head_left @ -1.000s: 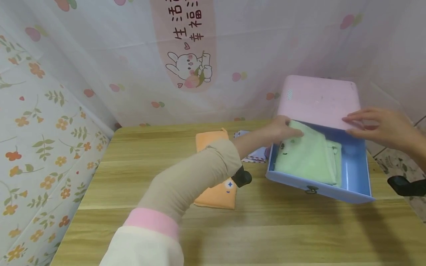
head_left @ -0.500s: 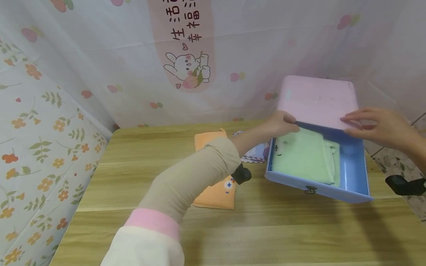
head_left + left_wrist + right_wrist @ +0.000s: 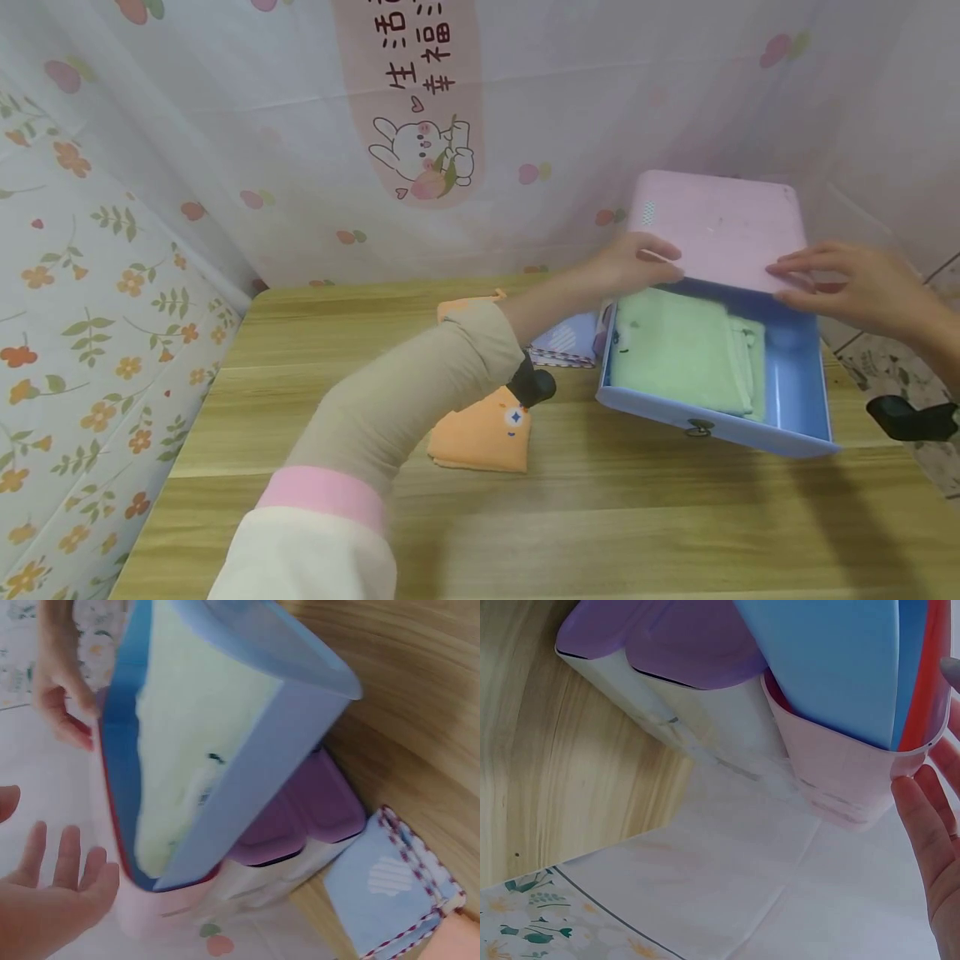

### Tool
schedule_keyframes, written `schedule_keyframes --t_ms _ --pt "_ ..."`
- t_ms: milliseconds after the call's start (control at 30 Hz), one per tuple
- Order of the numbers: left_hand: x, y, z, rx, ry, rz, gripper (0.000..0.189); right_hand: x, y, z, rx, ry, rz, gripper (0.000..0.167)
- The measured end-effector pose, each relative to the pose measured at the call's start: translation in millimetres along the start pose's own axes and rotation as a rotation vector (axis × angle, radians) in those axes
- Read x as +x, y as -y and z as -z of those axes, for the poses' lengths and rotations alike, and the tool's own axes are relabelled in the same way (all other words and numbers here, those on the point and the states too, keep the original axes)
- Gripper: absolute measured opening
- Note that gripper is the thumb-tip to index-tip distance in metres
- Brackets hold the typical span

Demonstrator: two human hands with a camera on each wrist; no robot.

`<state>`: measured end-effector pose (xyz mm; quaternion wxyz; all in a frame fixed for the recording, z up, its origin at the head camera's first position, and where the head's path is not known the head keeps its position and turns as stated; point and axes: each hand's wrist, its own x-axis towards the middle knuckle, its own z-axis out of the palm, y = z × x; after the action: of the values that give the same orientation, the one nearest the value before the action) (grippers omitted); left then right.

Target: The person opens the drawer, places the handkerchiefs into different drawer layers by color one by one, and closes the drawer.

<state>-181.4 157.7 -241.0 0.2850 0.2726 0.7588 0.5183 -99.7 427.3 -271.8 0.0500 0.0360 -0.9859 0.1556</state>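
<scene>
In the head view my left hand (image 3: 630, 260) is by the front left edge of a pink drawer unit's top (image 3: 716, 225). The left wrist view shows that hand (image 3: 64, 889) with fingers spread, holding nothing, apart from the casing. My right hand (image 3: 862, 283) rests its fingertips on the unit's right front corner; the right wrist view shows its fingers (image 3: 922, 817) against the pink side. A blue drawer (image 3: 798, 375) is pulled out. Inside lies a folded light green towel (image 3: 675, 350) with a small stitched face, reaching the left wall and leaving the right end bare.
Under the pink tier are purple drawers (image 3: 330, 795) in white casings. Left of the unit, a blue cloth with a checked border (image 3: 566, 340) and a folded orange towel (image 3: 483, 433) lie on the wooden table (image 3: 300, 350). A patterned curtain (image 3: 300, 150) hangs behind.
My left hand has let go of the green towel's far left corner and moved up and back. The towel now lies flat in the drawer. My right hand has stayed at the corner.
</scene>
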Motion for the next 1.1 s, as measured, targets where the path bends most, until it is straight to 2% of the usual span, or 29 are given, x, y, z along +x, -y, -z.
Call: schedule_keyframes --t_ms 200,300,400,500,633,767,1000,1033,1100 --pt "-11.1 -10.3 10.1 0.046 0.033 -0.086 0.033 0.2 1.0 0.3 -0.012 0.01 -0.026 0.041" --pt "-18.8 -11.4 14.3 0.065 0.046 -0.154 0.033 0.4 1.2 0.3 -0.027 0.014 -0.03 0.041" --pt "-27.3 -7.0 16.6 0.056 0.047 -0.236 0.032 0.6 1.2 0.6 -0.036 0.014 -0.028 0.041" --pt "-35.8 3.6 14.4 0.056 0.021 -0.32 0.03 0.2 1.0 0.9 -0.038 0.006 -0.019 0.04" --pt "-49.0 25.8 1.7 0.079 -0.032 -0.426 0.024 -1.2 0.6 1.2 -0.034 -0.008 -0.002 0.039" --pt "-64.4 46.4 -16.8 0.129 -0.031 -0.503 0.021 -1.7 0.0 1.0 -0.027 -0.009 0.0 0.039" --pt "-82.7 68.0 -43.8 0.172 0.006 -0.56 0.022 -1.2 0.1 1.2 -0.022 -0.004 -0.009 0.039" --pt "-84.2 70.7 -47.5 0.155 0.001 -0.579 0.022 -1.1 0.2 0.9 -0.022 -0.005 -0.007 0.039" --pt "-88.9 73.7 -54.9 0.124 -0.002 -0.578 0.021 -0.9 0.1 0.4 -0.019 -0.013 -0.004 0.039"
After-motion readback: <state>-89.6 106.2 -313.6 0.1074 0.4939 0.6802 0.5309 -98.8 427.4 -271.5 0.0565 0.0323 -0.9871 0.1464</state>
